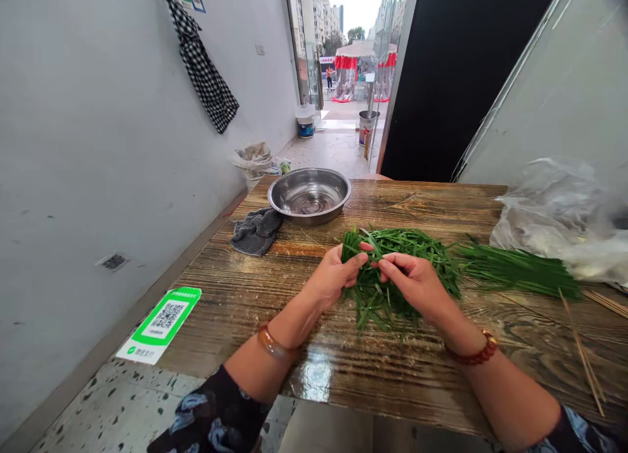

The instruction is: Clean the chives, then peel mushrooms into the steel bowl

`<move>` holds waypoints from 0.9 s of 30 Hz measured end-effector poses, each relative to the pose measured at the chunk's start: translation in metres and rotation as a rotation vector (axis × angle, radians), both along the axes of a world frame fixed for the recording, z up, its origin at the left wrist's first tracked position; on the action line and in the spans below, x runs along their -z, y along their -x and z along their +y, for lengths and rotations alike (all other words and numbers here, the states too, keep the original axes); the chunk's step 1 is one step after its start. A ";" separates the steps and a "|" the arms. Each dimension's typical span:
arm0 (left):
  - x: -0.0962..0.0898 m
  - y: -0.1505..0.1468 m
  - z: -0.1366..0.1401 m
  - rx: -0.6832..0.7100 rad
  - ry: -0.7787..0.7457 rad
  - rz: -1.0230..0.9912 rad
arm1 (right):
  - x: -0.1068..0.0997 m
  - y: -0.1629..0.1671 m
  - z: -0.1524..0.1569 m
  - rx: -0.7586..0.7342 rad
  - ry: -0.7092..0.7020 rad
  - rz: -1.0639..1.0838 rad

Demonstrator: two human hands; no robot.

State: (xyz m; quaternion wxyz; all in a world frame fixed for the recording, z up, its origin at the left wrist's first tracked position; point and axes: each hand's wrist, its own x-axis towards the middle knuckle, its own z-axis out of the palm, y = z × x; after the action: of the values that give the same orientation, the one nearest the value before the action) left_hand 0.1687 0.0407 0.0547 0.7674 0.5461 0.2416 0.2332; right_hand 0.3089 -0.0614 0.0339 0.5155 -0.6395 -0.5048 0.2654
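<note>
The left hand (336,273) has its fingers clamped around a small bunch of garlic chives (350,245) above the wooden table (220,322). The right hand (419,283) has its thumb and forefinger together, pinching the end of 1 leaf blade (373,244). Beneath both lies a loose chive pile (432,249); to its right, a straight chive bundle (523,270) lies beside a plastic bag (549,211). Beyond, a steel basin (314,198) touches a gray cloth (256,232).
</note>
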 end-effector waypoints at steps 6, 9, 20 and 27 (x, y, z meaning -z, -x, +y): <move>0.001 -0.001 0.001 0.002 0.088 -0.015 | 0.001 0.009 -0.001 -0.045 0.000 -0.106; 0.003 -0.001 0.003 -0.043 0.105 -0.027 | 0.003 0.009 -0.001 0.007 -0.045 -0.134; -0.004 0.003 0.003 0.069 0.095 -0.011 | -0.001 0.012 -0.003 -0.102 -0.029 -0.216; 0.000 0.002 0.004 0.019 0.080 0.014 | -0.004 0.012 -0.005 -0.192 -0.044 -0.279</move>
State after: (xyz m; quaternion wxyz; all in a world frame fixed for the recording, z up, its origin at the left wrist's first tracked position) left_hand 0.1666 0.0446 0.0551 0.7892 0.5188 0.2512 0.2121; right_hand 0.2974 -0.0662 0.0382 0.4267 -0.6075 -0.6360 0.2107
